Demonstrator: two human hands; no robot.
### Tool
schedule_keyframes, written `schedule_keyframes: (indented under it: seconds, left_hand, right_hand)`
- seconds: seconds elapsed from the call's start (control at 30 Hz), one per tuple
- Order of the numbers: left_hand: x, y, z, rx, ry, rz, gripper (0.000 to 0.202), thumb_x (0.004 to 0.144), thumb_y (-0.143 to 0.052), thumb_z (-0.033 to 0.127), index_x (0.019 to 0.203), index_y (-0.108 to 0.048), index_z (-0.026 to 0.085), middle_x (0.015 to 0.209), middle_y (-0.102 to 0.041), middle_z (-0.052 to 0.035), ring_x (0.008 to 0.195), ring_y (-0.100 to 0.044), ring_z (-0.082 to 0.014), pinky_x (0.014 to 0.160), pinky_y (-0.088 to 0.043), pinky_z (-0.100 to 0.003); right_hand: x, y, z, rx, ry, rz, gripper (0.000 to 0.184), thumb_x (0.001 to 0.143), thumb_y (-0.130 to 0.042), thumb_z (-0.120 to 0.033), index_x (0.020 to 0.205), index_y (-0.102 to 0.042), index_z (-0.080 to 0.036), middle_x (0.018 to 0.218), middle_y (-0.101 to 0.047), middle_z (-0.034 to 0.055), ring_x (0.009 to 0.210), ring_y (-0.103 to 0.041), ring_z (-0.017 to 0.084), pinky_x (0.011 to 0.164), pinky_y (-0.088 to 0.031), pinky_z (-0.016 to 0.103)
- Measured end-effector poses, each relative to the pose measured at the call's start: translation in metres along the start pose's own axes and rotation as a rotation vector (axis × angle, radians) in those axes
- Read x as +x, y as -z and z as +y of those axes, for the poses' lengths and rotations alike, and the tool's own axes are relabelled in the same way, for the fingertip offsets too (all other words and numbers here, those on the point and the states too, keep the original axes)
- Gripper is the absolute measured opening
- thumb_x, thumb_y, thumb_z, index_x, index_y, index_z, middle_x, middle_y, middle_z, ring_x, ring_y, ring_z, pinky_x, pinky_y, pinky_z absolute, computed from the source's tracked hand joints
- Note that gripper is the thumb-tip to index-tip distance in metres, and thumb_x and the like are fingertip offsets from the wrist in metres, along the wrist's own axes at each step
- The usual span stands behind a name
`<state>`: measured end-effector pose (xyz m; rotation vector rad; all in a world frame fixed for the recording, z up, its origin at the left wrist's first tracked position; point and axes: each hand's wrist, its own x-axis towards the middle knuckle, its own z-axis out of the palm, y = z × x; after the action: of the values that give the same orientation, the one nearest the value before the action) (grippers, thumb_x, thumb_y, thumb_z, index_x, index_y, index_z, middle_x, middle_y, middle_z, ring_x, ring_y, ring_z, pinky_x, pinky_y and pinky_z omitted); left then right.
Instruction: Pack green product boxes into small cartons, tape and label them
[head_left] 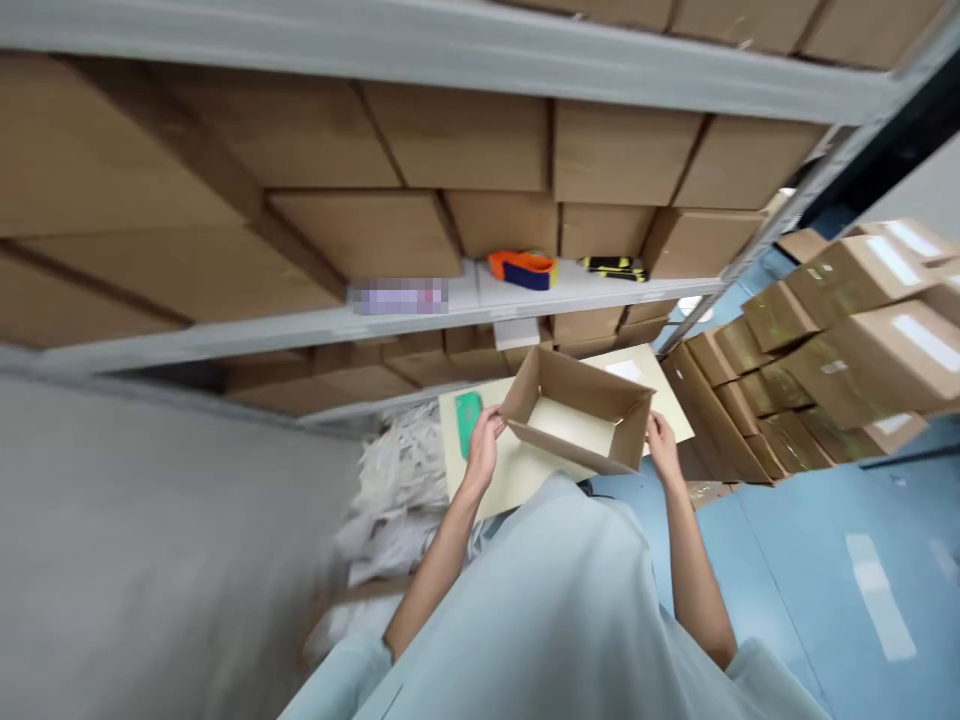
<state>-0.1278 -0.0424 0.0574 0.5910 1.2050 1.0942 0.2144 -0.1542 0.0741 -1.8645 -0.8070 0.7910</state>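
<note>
A brown cardboard box (589,388) with its top open is held up between my hands, over a cream tabletop (517,485). A pale area shows at its bottom; I cannot tell whether that is the box floor or the tabletop seen through it. My left hand (486,442) is closed on the box's left end, thumb and fingers at the edge. At the opposite end, my right hand (663,445) pinches the right edge. Just left of the box, a green flat object (466,420) lies on the tabletop by my left hand. White paper (624,371) lies behind the box.
Metal shelves (465,45) packed with cardboard boxes rise in front. An orange and navy strap roll (525,270) and a black-yellow item (615,267) sit on one shelf. Stacked cartons (847,340) stand right on the blue floor (795,560). Whitish crumpled material (405,475) is heaped left.
</note>
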Motion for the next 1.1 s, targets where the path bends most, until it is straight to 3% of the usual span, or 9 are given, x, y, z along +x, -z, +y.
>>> schedule_keyframes:
  seconds: [0.13,0.33,0.47,0.57,0.67,0.8,0.9,0.97,1.1]
  left_hand:
    - [-0.014,0.006,0.013,0.406,-0.308,0.046,0.038,0.092,-0.073,0.058,0.102,-0.076,0.022,0.113,-0.082,-0.0087,0.105,-0.077,-0.0256,0.097,-0.062,-0.037]
    - [-0.040,-0.001,0.029,0.750,-0.389,0.201,0.011,0.087,-0.074,0.035,0.086,-0.078,0.025,0.092,-0.084,-0.0022,0.079,-0.077,-0.0213,0.083,-0.059,-0.033]
    - [-0.075,0.001,0.022,0.846,-0.478,0.293,0.010,0.089,-0.075,0.033,0.084,-0.079,0.026,0.094,-0.085,-0.0018,0.076,-0.078,-0.0207,0.078,-0.059,-0.031]
    - [-0.096,-0.001,0.008,0.925,-0.486,0.349,0.008,0.090,-0.075,0.031,0.087,-0.081,0.026,0.096,-0.085,-0.0021,0.077,-0.079,-0.0211,0.076,-0.058,-0.032]
    - [-0.104,-0.008,-0.005,0.969,-0.472,0.300,0.010,0.093,-0.074,0.031,0.093,-0.084,0.028,0.101,-0.087,-0.0025,0.082,-0.081,-0.0226,0.080,-0.059,-0.033]
    - [-0.104,-0.017,-0.013,1.016,-0.528,0.057,0.034,0.108,-0.057,0.039,0.095,-0.086,0.028,0.112,-0.089,-0.0063,0.109,-0.082,-0.0280,0.102,-0.060,-0.039]
    - [-0.097,-0.016,-0.011,1.075,-0.476,-0.020,0.044,0.113,-0.051,0.050,0.105,-0.088,0.027,0.117,-0.089,-0.0085,0.112,-0.082,-0.0315,0.104,-0.059,-0.040]
    - [-0.087,-0.013,-0.009,1.104,-0.413,-0.035,0.047,0.113,-0.052,0.057,0.114,-0.089,0.029,0.119,-0.089,-0.0078,0.111,-0.083,-0.0322,0.099,-0.061,-0.039]
    - [-0.053,-0.011,-0.010,1.140,-0.371,-0.034,0.048,0.109,-0.059,0.067,0.121,-0.087,0.030,0.117,-0.089,-0.0080,0.114,-0.083,-0.0327,0.099,-0.062,-0.037]
  right_hand:
    - [-0.020,0.016,-0.011,-0.134,0.002,-0.018,0.070,0.090,-0.068,-0.076,0.131,-0.074,-0.020,0.134,-0.079,0.0165,0.110,-0.077,0.031,0.088,-0.065,0.042]
    - [-0.022,0.022,-0.054,-0.520,0.233,0.091,0.045,0.090,-0.061,-0.057,0.100,-0.081,-0.018,0.083,-0.080,0.0111,0.077,-0.073,0.028,0.080,-0.056,0.038]
    - [0.000,0.010,-0.068,-0.627,0.499,0.055,0.041,0.093,-0.052,-0.041,0.100,-0.083,-0.015,0.091,-0.081,0.0133,0.077,-0.071,0.026,0.081,-0.054,0.037]
    - [0.012,-0.004,-0.069,-0.661,0.576,-0.049,0.043,0.097,-0.051,-0.036,0.110,-0.085,-0.013,0.098,-0.080,0.0133,0.076,-0.070,0.023,0.081,-0.053,0.036]
    - [0.017,-0.017,-0.067,-0.703,0.569,-0.181,0.042,0.103,-0.052,-0.035,0.117,-0.086,-0.014,0.107,-0.080,0.0142,0.080,-0.072,0.024,0.083,-0.055,0.036]
    - [0.017,-0.025,-0.065,-0.812,0.535,-0.406,0.037,0.110,-0.055,-0.035,0.117,-0.088,-0.018,0.133,-0.079,0.0172,0.115,-0.077,0.029,0.100,-0.057,0.037]
    - [0.015,-0.024,-0.070,-0.886,0.503,-0.527,0.045,0.118,-0.047,-0.038,0.117,-0.087,-0.019,0.150,-0.075,0.0175,0.136,-0.072,0.030,0.111,-0.054,0.037]
    - [0.015,-0.024,-0.076,-0.912,0.471,-0.543,0.054,0.122,-0.037,-0.043,0.117,-0.085,-0.019,0.141,-0.079,0.0174,0.129,-0.076,0.030,0.104,-0.055,0.036]
    - [0.029,-0.035,-0.079,-0.989,0.418,-0.412,0.070,0.123,-0.028,-0.058,0.105,-0.083,-0.019,0.092,-0.082,0.0158,0.084,-0.076,0.028,0.078,-0.048,0.034]
